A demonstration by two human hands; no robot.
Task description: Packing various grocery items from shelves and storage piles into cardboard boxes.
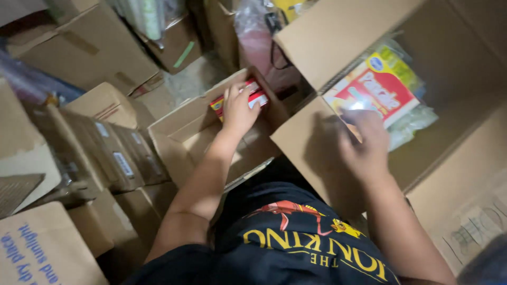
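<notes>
My left hand (238, 110) grips a small red and white packet (252, 95) and holds it inside a small open cardboard box (174, 132) at the centre. My right hand (364, 145) reaches into a large open cardboard box (327, 31) on the right. Its fingers rest on a red and yellow packet wrapped in clear plastic (377, 89), and the hand is blurred. Whether the fingers have closed on that packet I cannot tell. My black printed shirt fills the bottom centre.
Stacked cardboard boxes (90, 47) crowd the left side and the back. A taped box with white labels (116, 153) lies at the left. A pink plastic-wrapped bundle (253, 37) sits behind the small box. A strip of concrete floor (198, 79) shows between boxes.
</notes>
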